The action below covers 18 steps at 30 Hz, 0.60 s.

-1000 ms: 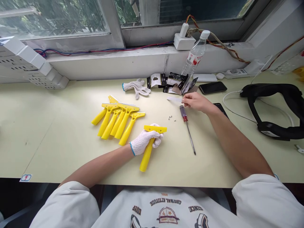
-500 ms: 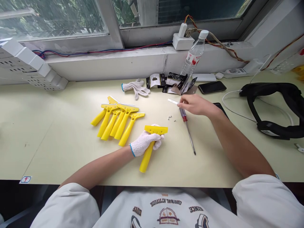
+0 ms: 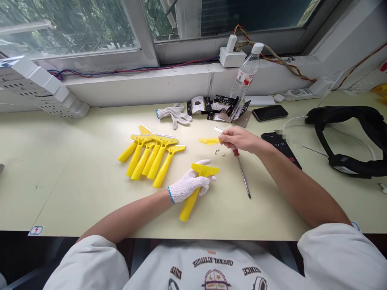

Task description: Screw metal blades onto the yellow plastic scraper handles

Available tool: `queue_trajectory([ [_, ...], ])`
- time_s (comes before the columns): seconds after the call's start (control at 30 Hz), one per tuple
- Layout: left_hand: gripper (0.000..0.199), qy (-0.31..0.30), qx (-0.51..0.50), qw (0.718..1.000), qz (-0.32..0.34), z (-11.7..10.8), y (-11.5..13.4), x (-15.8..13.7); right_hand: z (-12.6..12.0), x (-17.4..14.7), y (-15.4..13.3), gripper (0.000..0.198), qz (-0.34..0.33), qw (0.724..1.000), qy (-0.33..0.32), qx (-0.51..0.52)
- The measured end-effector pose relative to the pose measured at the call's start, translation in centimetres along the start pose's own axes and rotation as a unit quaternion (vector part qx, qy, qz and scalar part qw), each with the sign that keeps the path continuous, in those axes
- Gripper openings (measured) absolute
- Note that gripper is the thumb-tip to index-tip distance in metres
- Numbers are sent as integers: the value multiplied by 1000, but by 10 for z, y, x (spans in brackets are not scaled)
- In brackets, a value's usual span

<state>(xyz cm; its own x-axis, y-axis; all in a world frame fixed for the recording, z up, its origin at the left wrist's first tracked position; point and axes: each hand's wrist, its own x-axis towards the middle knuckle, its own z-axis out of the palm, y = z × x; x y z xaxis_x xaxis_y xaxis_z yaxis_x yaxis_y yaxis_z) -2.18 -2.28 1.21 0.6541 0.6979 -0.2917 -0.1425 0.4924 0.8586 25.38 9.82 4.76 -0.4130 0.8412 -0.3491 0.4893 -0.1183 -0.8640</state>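
My gloved left hand [image 3: 191, 184] is wrapped round a yellow scraper [image 3: 190, 203], its wide head up and its handle toward me. In my bare right hand [image 3: 238, 139] is a thin yellow plate [image 3: 208, 141], pinched at its right end above the table. Behind that plate lies a flat metal blade [image 3: 218, 129], partly hidden by my fingers. Several small screws [image 3: 217, 151] lie between my two hands. A screwdriver [image 3: 242, 177] lies below my right hand, its handle mostly covered. Several more yellow scrapers [image 3: 151, 153] are grouped to the left.
A white glove [image 3: 175, 114] and opened black-and-white packaging [image 3: 223, 108] lie at the back beside a water bottle [image 3: 248, 72]. Two phones, a black one [image 3: 270, 112] and a lit one [image 3: 279, 147], lie right, near a black headset strap [image 3: 347, 161]. White boxes [image 3: 45, 88] stand far left.
My right hand has lifted the yellow plate off the table area near the blade and moved slightly toward me. My left hand has shifted a little right, still holding the scraper.
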Motion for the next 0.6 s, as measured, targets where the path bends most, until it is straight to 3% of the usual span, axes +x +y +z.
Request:
queue_trajectory([
  [0.07, 91, -10, -18, 1000, 4, -1, -3, 1, 3, 3, 2, 51, 8, 999, 31, 20],
  [0.2, 94, -38, -33, 999, 20, -5, -9, 4, 9, 2, -2, 55, 39, 999, 3, -15],
  [0.3, 84, -47, -34, 998, 23, -9, -11, 5, 9, -3, -8, 47, 26, 998, 6, -63],
  [0.4, 69, -37, -18, 999, 24, -8, -11, 5, 10, -9, -16, 42, -6, 994, -32, -107],
  [0.5, 66, 6, 11, 999, 49, -4, -12, 5, 16, -16, -24, 44, -36, 987, -101, -118],
  [0.6, 63, 109, 67, 988, 86, -1, -14, 7, 28, -23, -30, 52, -15, 988, -136, -75],
])
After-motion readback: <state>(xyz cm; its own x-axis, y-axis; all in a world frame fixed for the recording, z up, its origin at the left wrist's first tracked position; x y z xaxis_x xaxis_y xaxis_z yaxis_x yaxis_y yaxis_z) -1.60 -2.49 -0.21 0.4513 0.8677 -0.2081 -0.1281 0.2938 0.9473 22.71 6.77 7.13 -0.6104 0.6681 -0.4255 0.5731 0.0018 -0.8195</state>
